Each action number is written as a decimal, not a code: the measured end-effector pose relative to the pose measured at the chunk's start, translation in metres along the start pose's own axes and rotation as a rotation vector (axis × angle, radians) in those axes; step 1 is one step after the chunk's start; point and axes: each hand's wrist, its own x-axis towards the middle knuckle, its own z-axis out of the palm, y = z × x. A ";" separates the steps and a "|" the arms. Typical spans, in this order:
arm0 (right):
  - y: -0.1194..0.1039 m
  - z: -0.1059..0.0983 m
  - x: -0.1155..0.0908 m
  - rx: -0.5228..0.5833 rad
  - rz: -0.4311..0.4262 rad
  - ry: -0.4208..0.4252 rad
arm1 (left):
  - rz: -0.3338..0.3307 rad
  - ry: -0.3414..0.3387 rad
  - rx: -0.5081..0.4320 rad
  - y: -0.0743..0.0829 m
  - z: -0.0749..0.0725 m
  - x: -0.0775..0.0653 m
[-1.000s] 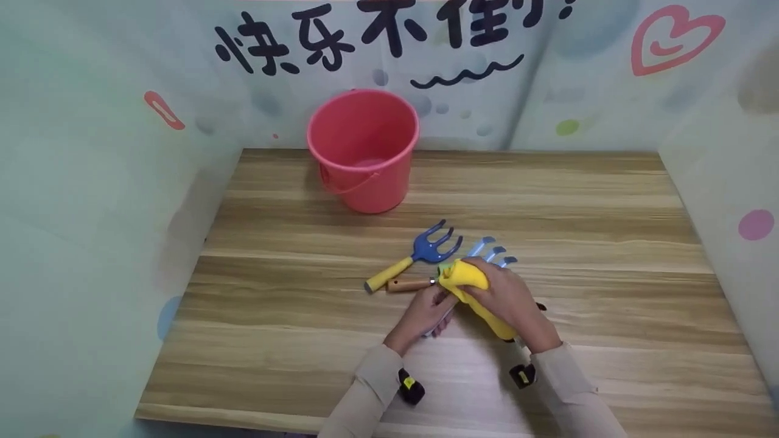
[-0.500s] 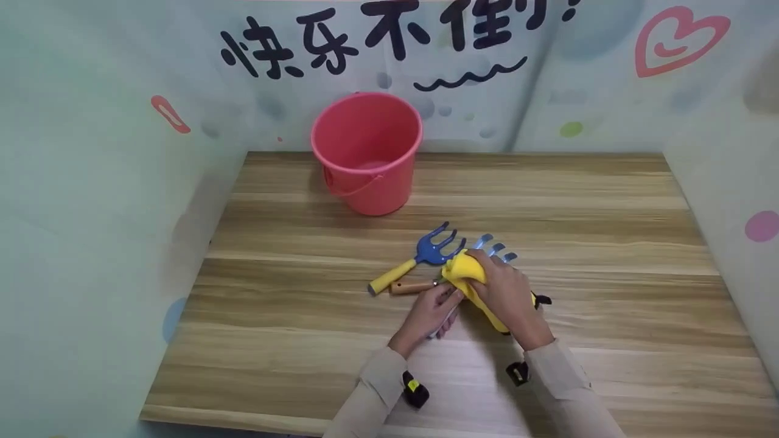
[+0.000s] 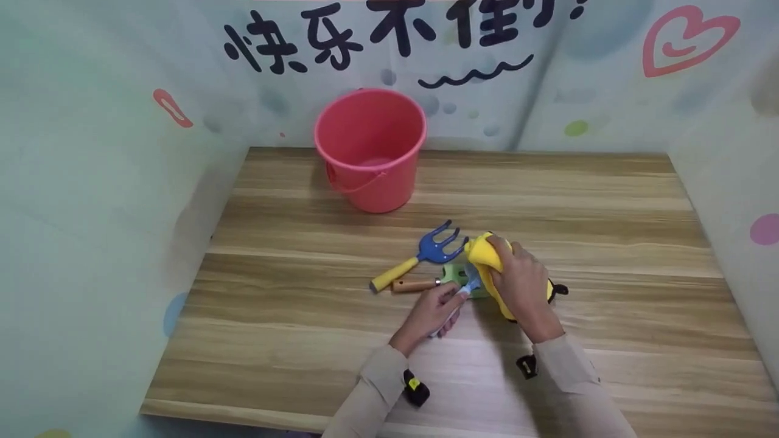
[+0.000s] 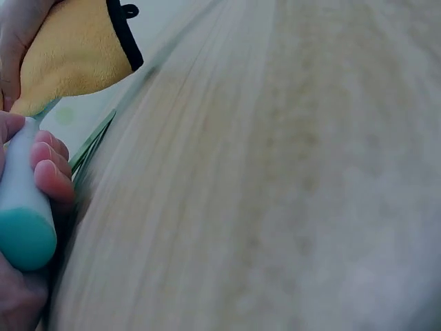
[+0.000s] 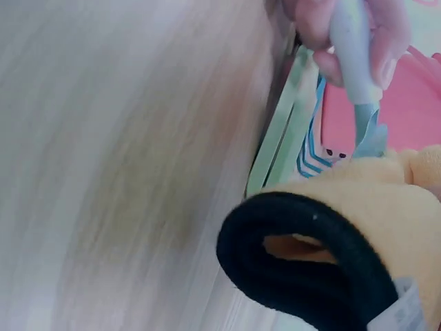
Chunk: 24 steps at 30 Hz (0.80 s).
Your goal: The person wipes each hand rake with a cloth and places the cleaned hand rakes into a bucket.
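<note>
My left hand [image 3: 426, 313] grips the pale handle [image 4: 19, 183] of a light-blue hand rake [image 3: 472, 281]; the handle ends in a teal cap. My right hand [image 3: 520, 286] holds a yellow cloth [image 3: 484, 250] with black edging around the rake's head, so the tines are hidden in the head view. In the right wrist view the blue neck [image 5: 365, 127] runs into the cloth's folds. Beneath the hands lies a green garden tool [image 3: 451, 274] with a wooden handle [image 3: 417, 285]. Just beyond it rests a blue hand fork [image 3: 433, 249] with a yellow handle.
A pink bucket [image 3: 386, 191] stands at the back of the wooden table [image 3: 292, 340], its handle hanging down in front. Printed cloth walls [image 3: 91, 243] rise behind the table and along both sides.
The yellow cloth has moved with my right hand away from my body and to the right, covering the rake's tines. More of the green tool shows. My left hand keeps its grip.
</note>
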 end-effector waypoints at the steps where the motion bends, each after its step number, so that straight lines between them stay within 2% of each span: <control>1: 0.001 0.000 0.000 -0.010 -0.013 0.022 | 0.003 -0.001 0.003 0.000 0.000 0.000; 4: 0.005 -0.003 0.000 -0.027 -0.040 0.066 | 0.004 -0.008 0.009 0.001 -0.001 0.000; 8: 0.009 -0.010 -0.001 -0.014 -0.032 0.106 | 0.006 -0.018 0.021 0.000 -0.002 0.001; 12: 0.010 -0.014 -0.003 0.019 0.002 0.158 | 0.007 -0.019 0.021 0.001 -0.002 0.002; 19: 0.012 -0.024 -0.005 0.086 0.084 0.265 | -0.028 -0.020 -0.015 0.001 0.000 0.002; 24: 0.012 -0.035 -0.006 0.160 0.107 0.265 | -0.043 -0.017 -0.019 0.002 -0.002 0.001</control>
